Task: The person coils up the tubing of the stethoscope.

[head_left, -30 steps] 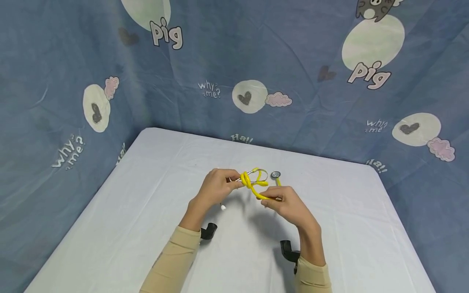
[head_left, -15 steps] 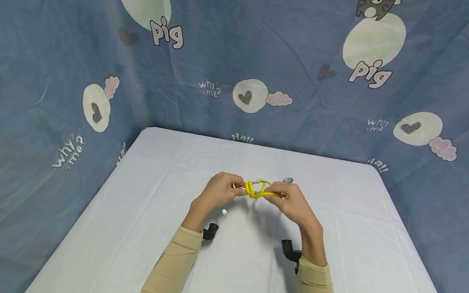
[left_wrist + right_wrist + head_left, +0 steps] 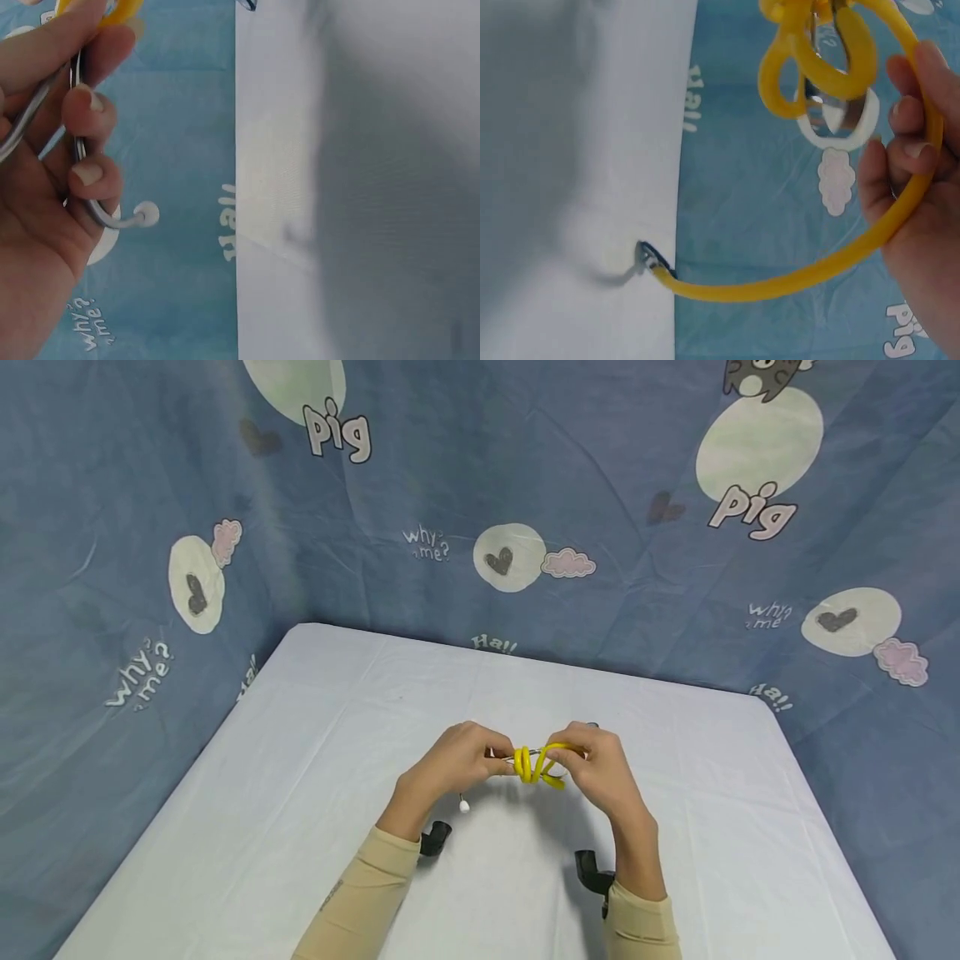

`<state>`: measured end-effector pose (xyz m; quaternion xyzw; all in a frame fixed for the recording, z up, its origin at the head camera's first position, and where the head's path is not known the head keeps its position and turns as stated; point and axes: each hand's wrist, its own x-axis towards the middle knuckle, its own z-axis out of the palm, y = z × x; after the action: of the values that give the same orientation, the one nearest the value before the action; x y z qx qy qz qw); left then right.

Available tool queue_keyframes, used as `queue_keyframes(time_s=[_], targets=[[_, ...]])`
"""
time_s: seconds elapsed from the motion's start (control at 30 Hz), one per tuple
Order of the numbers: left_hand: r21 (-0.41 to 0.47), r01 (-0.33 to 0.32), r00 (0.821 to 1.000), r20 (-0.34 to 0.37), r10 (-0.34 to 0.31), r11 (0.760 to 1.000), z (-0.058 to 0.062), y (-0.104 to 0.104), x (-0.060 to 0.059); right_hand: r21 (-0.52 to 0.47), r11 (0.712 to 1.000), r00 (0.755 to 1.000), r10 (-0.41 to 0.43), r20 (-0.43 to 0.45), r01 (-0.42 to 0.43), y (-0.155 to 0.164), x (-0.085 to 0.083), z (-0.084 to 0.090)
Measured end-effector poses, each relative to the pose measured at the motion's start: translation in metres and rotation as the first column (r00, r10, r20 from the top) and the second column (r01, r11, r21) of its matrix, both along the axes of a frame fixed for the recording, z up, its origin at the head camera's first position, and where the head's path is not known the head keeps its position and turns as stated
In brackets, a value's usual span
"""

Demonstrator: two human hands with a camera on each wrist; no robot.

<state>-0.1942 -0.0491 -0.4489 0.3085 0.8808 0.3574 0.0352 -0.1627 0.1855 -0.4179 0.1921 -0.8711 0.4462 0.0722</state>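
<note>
1. Yellow rubber tubing of a stethoscope (image 3: pixel 537 763) is coiled in several loops, held up above the middle of the table (image 3: pixel 300 793) between both hands.
2. Left hand (image 3: pixel 456 762): fingers curled, thumb and fingers pinching the metal ear tubes (image 3: pixel 79 150) just left of the coils. The left wrist view shows two thin steel tubes running under the bent fingers (image 3: pixel 84 105).
3. One white eartip (image 3: pixel 464 807) hangs below the left hand, clear of the table. The same tip shows at the end of a curved steel tube in the left wrist view.
4. Right hand (image 3: pixel 600 768): fingers curled round the yellow tubing on the right side of the coils, the tube passing along the inside of the fingers (image 3: pixel 907 112).
5. From the right hand the tubing sweeps in a long arc down to the chest piece (image 3: pixel 646 259). That metal end seems to touch or sit very near the white table cover; the view there is blurred, so I cannot tell which.
6. Both hands are close together, the coils between them.
7. Beige sleeves (image 3: pixel 360 893) cover both forearms, with a black camera mount (image 3: pixel 435 838) at each wrist.
8. Blue cartoon-printed cloth (image 3: pixel 525 485) hangs behind and to the left of the table.
</note>
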Motion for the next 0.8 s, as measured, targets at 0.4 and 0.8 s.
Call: queue_keyframes(time_s=[0.4, 0.8], targets=[[0.08, 0.093, 0.993, 0.062, -0.098, 0.992, 0.0, 0.0, 0.0, 0.0, 0.998, 0.996, -0.07, -0.049, 0.071, -0.005, -0.004, -0.004], [0.217, 0.19, 0.967, 0.126, -0.22, 0.957, 0.006, 0.005, 0.001, -0.008, 1.0, 0.988, -0.009, 0.152, 0.01, 0.01, -0.009, -0.001]])
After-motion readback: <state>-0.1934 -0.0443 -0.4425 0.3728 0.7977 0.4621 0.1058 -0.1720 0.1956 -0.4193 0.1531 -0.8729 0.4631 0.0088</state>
